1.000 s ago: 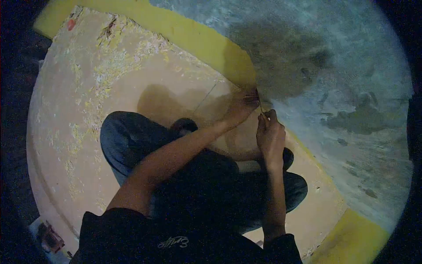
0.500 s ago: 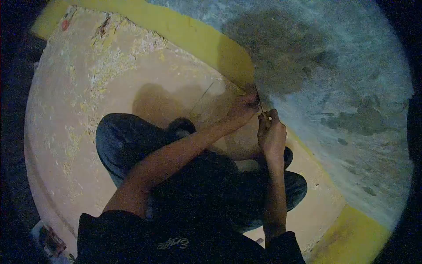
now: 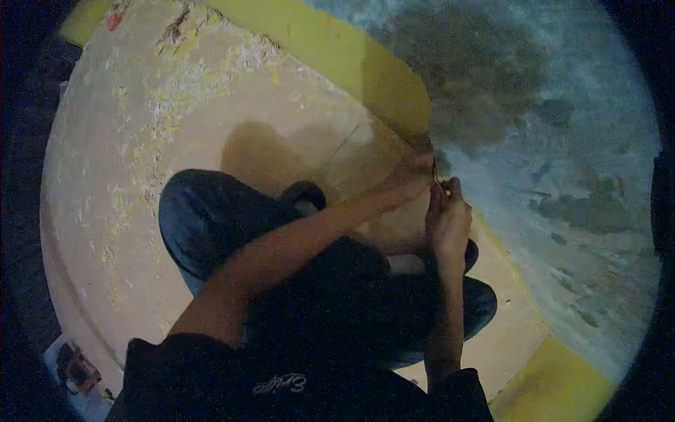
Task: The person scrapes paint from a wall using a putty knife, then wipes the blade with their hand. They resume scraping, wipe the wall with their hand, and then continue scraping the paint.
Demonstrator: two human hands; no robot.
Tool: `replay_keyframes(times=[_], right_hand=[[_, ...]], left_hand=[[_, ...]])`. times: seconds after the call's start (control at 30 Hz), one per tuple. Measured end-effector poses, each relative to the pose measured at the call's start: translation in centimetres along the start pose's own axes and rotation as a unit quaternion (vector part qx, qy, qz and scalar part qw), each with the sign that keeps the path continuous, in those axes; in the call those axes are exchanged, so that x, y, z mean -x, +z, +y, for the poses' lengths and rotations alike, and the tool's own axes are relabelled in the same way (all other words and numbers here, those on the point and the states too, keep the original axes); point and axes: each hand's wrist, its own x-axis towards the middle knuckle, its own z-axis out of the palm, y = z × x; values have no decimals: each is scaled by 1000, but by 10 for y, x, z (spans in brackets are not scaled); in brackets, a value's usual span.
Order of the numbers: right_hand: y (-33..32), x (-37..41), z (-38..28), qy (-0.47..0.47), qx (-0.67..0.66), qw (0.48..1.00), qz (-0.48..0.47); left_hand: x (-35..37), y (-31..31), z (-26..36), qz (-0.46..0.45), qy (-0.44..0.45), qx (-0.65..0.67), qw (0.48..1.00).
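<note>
My right hand (image 3: 450, 221) is closed around a thin, dark, pointed tool (image 3: 435, 170), which sticks up beyond the fingers. Its kind is too small and dim to make out. Close beside its tip, my left hand (image 3: 413, 174) reaches in from the left. Motion and shadow smear the left fingers, so whether they hold anything is hidden. Both hands are above the edge of the worn pinkish platform (image 3: 281, 112), where I sit with crossed legs (image 3: 211, 225) in dark trousers.
A yellow band (image 3: 323, 49) borders the platform, and a blue-grey floor (image 3: 506, 162) with dark stains lies beyond it. Flaking paint (image 3: 165, 105) covers the platform's left side. A reddish object (image 3: 81, 373) lies at the lower left. A thin dark line (image 3: 337, 151) marks the surface.
Both hands appear slightly farther right in view, as does the platform, so the camera has shifted. My left fingers are more blurred; my right hand keeps its grip on the tool.
</note>
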Motion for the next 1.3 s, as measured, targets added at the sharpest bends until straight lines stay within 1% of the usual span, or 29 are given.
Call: replay_keyframes(times=[0.03, 0.07, 0.1, 0.13, 0.17, 0.27, 0.33, 0.37, 0.43, 0.47, 0.5, 0.53, 0.57, 0.6, 0.63, 0.67, 0.7, 0.77, 0.83, 0.87, 0.93, 0.97, 1.0, 1.03, 1.1, 1.17, 1.23, 1.27, 1.3], right_hand=[[-3, 4, -8, -12, 13, 1000, 17], [-13, 2, -9, -14, 15, 1000, 20], [-21, 2, -9, -11, -37, 999, 14], [-25, 1, -9, -7, -92, 996, 9], [-19, -4, -7, -8, -95, 995, 9], [-9, 0, 0, -18, -22, 1000, 1], [-23, -1, -11, -11, -84, 996, 3], [-25, -4, -11, -11, -89, 996, 11], [-26, -9, -9, 37, -96, 994, -22], [-9, -12, 5, 39, -95, 994, -27], [20, -16, 29, -72, -80, 993, 37], [25, -18, 30, -184, -64, 975, 106], [16, -12, 31, -112, -26, 992, 53], [-3, -8, 15, -116, -29, 991, 63], [-22, -1, -2, -51, -65, 996, 25], [-30, 0, -12, 12, -101, 995, -16], [-14, -4, -3, -6, -119, 993, 9], [-4, -2, 0, -1, -94, 996, -14], [-8, -8, -1, -14, -79, 997, -11], [-13, -1, 1, -23, -89, 996, -2], [-8, -5, -5, -35, -103, 994, 6], [-1, -6, -6, 3, -89, 996, 2], [2, -1, -4, 46, -69, 996, -10], [1, 3, -3, 51, -64, 996, -18], [-6, -1, -5, -9, -106, 994, -11], [-6, 0, -5, 9, -94, 995, -14], [2, -1, -4, 26, -79, 996, -26], [9, -1, 0, 16, -73, 997, -24], [8, 1, 1, 6, -64, 998, -19]], left_hand=[[-3, 1, 11, -8, -64, 30, 997], [-5, 2, 0, -9, -60, 31, 998], [-5, 2, -21, -16, -34, -9, 999], [-7, -1, -21, -23, -9, -51, 998], [-11, -4, -22, -23, -8, -55, 998], [-1, 7, 6, 1, -34, -19, 999], [0, 3, 15, 31, -67, -134, 988], [-4, 4, 8, 25, -63, -140, 988], [-5, 2, -12, 27, -83, -169, 982], [-4, -1, -18, 29, -87, -167, 982], [-6, -4, -16, 50, -82, -107, 990], [-9, -3, -14, 68, -71, -48, 994], [-9, 2, -11, 64, -65, -48, 995], [-6, 5, -8, 48, -68, -117, 990], [-3, 5, -6, 34, -75, -186, 979], [-9, 0, -5, 35, -72, -190, 979], [-15, -2, -6, 15, -75, -221, 972], [0, 6, -16, -10, -99, -234, 967], [-5, -2, -10, 14, -46, -155, 987], [-5, 2, -6, 11, -41, -160, 986], [3, 12, -1, 83, 37, -200, 976], [1, 6, -2, 86, 37, -200, 975], [2, 3, 5, 58, 18, -170, 984], [5, 4, 9, 27, -1, -137, 990], [0, 10, -7, 48, 25, -101, 993], [-6, 4, -17, 60, 54, -76, 994], [-3, 0, -3, 23, -97, -136, 986], [0, 1, -10, 25, -101, -131, 986], [0, 3, -17, 54, -71, -170, 981]])
